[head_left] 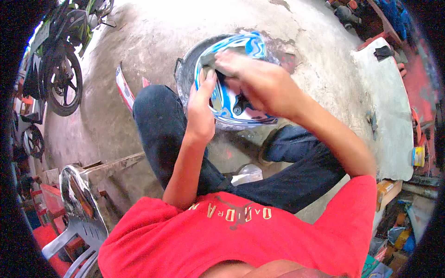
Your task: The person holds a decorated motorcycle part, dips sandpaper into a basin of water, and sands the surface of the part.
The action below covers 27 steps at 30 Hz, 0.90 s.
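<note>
A blue and white helmet [227, 104] is held over a round grey basin [187, 65] on the concrete floor, between the person's legs. My left hand [201, 109] grips the helmet's left edge, thumb up near its opening. My right hand [259, 83] reaches across the helmet's opening with its fingers curled, blurred by motion. Whatever those fingers may be pressing or holding cannot be made out.
Motorcycles with black wheels [64, 78] stand at the upper left. A red and white piece [124, 88] lies on the floor left of the knee. A grey plastic chair [83, 208] is at lower left. A pale sheet [387, 111] lies at right, beside cluttered items.
</note>
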Each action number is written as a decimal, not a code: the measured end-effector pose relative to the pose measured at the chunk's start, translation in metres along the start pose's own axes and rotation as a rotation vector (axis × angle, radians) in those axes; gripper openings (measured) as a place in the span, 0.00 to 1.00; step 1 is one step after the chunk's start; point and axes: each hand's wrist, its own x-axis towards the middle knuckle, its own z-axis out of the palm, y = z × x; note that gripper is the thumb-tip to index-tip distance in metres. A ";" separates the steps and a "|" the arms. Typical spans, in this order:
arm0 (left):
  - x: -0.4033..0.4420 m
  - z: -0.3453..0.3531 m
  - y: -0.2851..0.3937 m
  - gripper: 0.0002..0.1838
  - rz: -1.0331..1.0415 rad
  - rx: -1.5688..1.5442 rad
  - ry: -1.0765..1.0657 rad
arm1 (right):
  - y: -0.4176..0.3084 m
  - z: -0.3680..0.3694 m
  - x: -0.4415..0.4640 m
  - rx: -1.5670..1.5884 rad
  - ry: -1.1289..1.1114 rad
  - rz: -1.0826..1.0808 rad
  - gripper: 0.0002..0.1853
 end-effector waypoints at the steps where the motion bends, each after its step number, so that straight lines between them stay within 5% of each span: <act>1: -0.001 0.001 0.001 0.26 0.022 -0.026 -0.004 | -0.007 0.000 0.001 -0.017 0.056 -0.110 0.24; 3: -0.005 -0.007 0.017 0.25 -0.010 0.101 0.031 | 0.027 0.014 0.002 -0.040 0.118 -0.115 0.20; 5: 0.000 -0.005 -0.002 0.24 -0.013 0.023 0.067 | 0.039 -0.018 0.012 -0.093 -0.260 0.629 0.19; 6: 0.000 -0.002 -0.003 0.24 -0.013 0.013 0.049 | 0.039 -0.022 0.012 -0.101 -0.242 0.653 0.19; 9: -0.008 0.002 -0.004 0.23 -0.023 -0.028 0.033 | 0.014 -0.006 -0.007 0.054 0.000 -0.128 0.18; 10: -0.005 -0.002 -0.005 0.23 -0.011 -0.040 0.016 | 0.005 0.001 -0.004 -0.040 0.058 -0.165 0.19; 13: -0.007 -0.001 0.001 0.22 -0.031 0.000 0.016 | 0.047 -0.006 0.001 -0.157 0.006 -0.073 0.17; 14: -0.007 -0.001 0.000 0.22 -0.047 0.018 0.026 | 0.047 -0.018 0.003 -0.179 -0.212 0.378 0.14; 15: -0.006 -0.001 0.000 0.22 -0.061 0.033 0.036 | 0.052 -0.021 0.007 -0.193 -0.273 0.587 0.13; 17: -0.004 0.002 0.000 0.23 -0.012 0.021 -0.024 | 0.042 -0.004 -0.007 -0.179 0.037 0.111 0.15; 19: -0.004 0.002 -0.001 0.23 0.033 -0.010 -0.059 | 0.013 -0.003 -0.003 0.003 -0.034 -0.161 0.24; 22: -0.004 -0.001 -0.002 0.23 -0.001 0.011 -0.007 | 0.044 -0.007 -0.001 -0.117 -0.017 -0.151 0.22; 23: -0.003 -0.001 -0.002 0.23 -0.013 0.014 -0.005 | 0.054 -0.010 -0.002 -0.136 -0.108 0.170 0.21; 25: -0.001 -0.001 -0.004 0.23 -0.019 0.061 0.035 | 0.048 -0.017 0.004 -0.153 -0.203 0.446 0.20; 27: -0.003 0.003 -0.002 0.23 -0.007 0.056 0.027 | 0.032 -0.007 -0.004 -0.136 0.004 -0.055 0.22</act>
